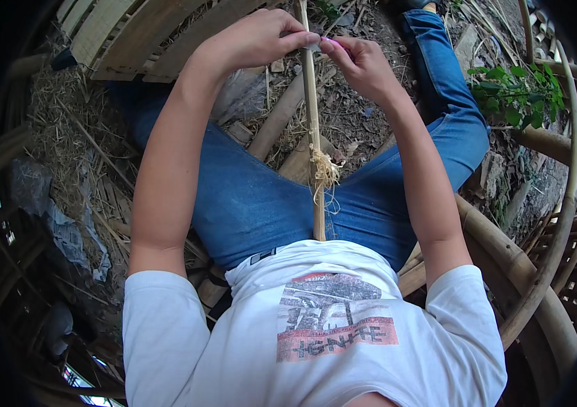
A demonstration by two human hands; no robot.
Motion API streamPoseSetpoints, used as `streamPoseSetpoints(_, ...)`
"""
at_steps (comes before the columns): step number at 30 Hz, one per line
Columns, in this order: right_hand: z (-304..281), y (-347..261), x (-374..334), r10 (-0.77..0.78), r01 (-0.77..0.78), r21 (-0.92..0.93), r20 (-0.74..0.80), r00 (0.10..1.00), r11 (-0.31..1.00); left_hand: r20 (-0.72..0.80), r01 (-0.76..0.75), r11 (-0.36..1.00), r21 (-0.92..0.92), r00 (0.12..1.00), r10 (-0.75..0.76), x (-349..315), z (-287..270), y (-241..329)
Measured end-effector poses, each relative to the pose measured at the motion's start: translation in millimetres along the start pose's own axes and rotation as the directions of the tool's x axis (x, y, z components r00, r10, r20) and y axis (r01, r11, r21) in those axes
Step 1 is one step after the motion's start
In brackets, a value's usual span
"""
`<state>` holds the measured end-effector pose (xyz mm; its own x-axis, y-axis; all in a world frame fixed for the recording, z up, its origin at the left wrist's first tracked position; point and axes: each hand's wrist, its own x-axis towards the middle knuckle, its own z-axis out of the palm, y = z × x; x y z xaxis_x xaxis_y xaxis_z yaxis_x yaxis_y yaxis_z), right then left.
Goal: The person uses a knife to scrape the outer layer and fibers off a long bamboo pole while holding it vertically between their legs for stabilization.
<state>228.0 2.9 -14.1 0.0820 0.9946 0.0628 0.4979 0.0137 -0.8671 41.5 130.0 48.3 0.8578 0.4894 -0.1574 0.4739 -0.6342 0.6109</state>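
Observation:
A long bamboo stick point(311, 102) runs from between my legs up past my hands, its lower end against my lap. A tuft of pale shaved fibres point(325, 169) clings to its lower part. My left hand point(265, 39) is closed in a pinch just left of the stick's upper part, with a small whitish piece point(313, 47) at its thumb tip. Right of the stick, my right hand point(364, 66) pinches a small pink thing point(330, 43), mostly covered by the fingers. The two fingertips almost meet in front of the stick. What kind of things these are is too small to tell.
A slatted wooden panel point(136, 41) leans at the upper left. Dry straw point(64, 129) and crumpled plastic point(68, 234) litter the ground on the left. Curved bamboo poles point(506, 254) frame the right side, near a leafy green plant point(519, 95). Cut bamboo pieces point(278, 119) lie between my legs.

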Motion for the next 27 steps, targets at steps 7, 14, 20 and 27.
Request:
streamPoseSetpoints(7, 10.8, -14.9, -54.9, 0.01, -0.01, 0.038, 0.002, 1.0, 0.999, -0.067, -0.043, 0.999, -0.022, 0.997, 0.042, -46.5, 24.2, 37.9)
streamPoseSetpoints(14, 9.8, -28.3, -62.2, 0.038, -0.037, 0.104, -0.007, 0.999, 0.994, -0.183, -0.037, 0.99, 0.135, 0.981, 0.062, -59.6, 18.1, 48.0)
streamPoseSetpoints(20, 0.1, 0.9, 15.0, -0.116, 0.115, -0.012, -0.129, 0.985, 0.993, -0.186, -0.096, 0.992, 0.079, 0.977, 0.109, 0.4, -20.5, 24.8)
streamPoseSetpoints(27, -7.9, 6.7, 66.9, -0.015, 0.014, -0.013, -0.084, 0.996, 1.0, 0.01, 0.17, 0.979, 0.11, 0.985, -0.172, 39.1, -51.8, 15.5)
